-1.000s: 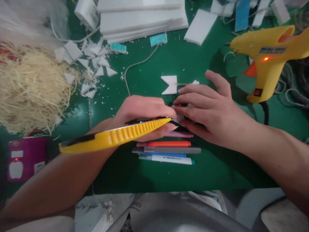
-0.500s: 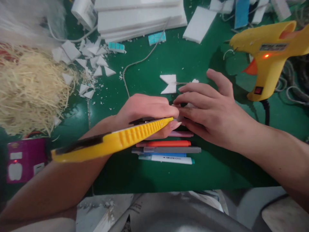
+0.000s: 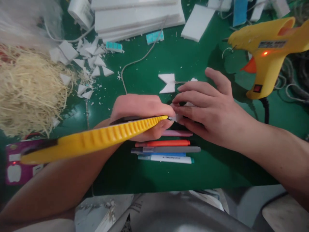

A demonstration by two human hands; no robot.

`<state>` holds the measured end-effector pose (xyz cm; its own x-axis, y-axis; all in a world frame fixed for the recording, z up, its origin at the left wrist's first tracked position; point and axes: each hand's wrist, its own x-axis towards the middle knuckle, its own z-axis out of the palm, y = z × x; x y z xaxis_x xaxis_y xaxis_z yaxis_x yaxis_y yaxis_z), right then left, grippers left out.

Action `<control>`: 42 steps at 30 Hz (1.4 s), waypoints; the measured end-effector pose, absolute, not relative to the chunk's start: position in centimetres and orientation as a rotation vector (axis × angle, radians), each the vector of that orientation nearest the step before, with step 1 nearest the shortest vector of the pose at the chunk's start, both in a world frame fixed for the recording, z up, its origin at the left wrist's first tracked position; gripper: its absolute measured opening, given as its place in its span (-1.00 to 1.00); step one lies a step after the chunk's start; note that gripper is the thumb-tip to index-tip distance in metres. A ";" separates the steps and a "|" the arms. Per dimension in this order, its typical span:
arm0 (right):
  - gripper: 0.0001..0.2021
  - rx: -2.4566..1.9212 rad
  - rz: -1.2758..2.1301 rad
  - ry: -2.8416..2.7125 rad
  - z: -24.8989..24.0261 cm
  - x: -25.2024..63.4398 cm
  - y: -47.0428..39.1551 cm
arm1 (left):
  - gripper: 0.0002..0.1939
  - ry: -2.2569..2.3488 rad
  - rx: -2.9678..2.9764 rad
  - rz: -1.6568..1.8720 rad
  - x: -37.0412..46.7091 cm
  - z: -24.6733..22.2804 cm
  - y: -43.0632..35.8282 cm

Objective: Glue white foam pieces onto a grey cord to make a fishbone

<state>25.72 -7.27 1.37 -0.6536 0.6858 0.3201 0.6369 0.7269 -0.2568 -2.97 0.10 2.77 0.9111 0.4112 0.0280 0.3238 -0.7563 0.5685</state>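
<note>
My left hand (image 3: 140, 111) is closed round a yellow utility knife (image 3: 106, 133), whose handle slants back over my forearm. The front of the knife meets a small white foam piece (image 3: 178, 118), mostly hidden under my fingers. The fingertips of my right hand (image 3: 205, 103) press that piece against the table, with the thumb and fingers bent round it. Just beyond them lies a notched white foam cutout (image 3: 168, 83), with a thin cord at its right side. Between my hands and the table's near edge lie several markers, among them an orange marker (image 3: 164, 143) and a grey marker (image 3: 172, 149).
A yellow glue gun (image 3: 265, 45) with its light on stands at the right. White foam sheets (image 3: 137, 19) are stacked at the back. Foam scraps (image 3: 89, 53) and straw-like shreds (image 3: 33, 90) cover the left. A purple box (image 3: 23, 174) sits at lower left.
My left hand and the knife have drawn back to the left, and more of the white piece shows beside the tip. My right hand stays in place on the piece.
</note>
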 end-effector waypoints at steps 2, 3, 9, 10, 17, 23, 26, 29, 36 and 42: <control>-0.72 -1.028 0.196 -2.518 1.4 25.7 -7.3 | -0.52 0.526 2.495 0.251 -2.8 3.0 0.4; -0.72 -1.023 0.207 -2.512 1.4 25.6 -7.3 | -0.51 0.518 2.488 0.286 -2.7 3.0 0.5; -0.75 -1.046 0.279 -2.495 1.5 25.7 -7.2 | -0.58 0.326 2.446 0.236 -3.4 1.7 1.5; -0.74 -1.050 0.279 -2.501 1.6 25.7 -7.2 | -0.60 0.341 2.435 0.257 -3.4 1.6 1.4; -0.75 -1.084 0.273 -2.509 1.8 25.4 -7.2 | -0.48 0.595 2.400 0.340 -2.4 2.4 -1.6; -0.73 -1.076 0.282 -2.505 1.7 25.5 -7.2 | -0.49 0.596 2.460 0.258 -3.0 2.4 -1.0; -0.71 -1.054 0.259 -2.515 1.6 25.6 -7.1 | -0.51 0.489 2.577 0.269 -3.2 2.5 -0.4; -0.71 -1.055 0.251 -2.531 1.7 25.6 -7.1 | -0.53 0.671 2.656 0.559 -2.5 3.3 -1.1; -0.72 -1.039 0.207 -2.534 2.0 25.5 -7.3 | -0.51 0.687 2.573 0.510 -1.3 4.5 -2.1; -0.70 -1.012 0.247 -2.504 2.0 25.5 -7.3 | -0.57 0.820 2.487 0.558 -1.9 4.2 -2.6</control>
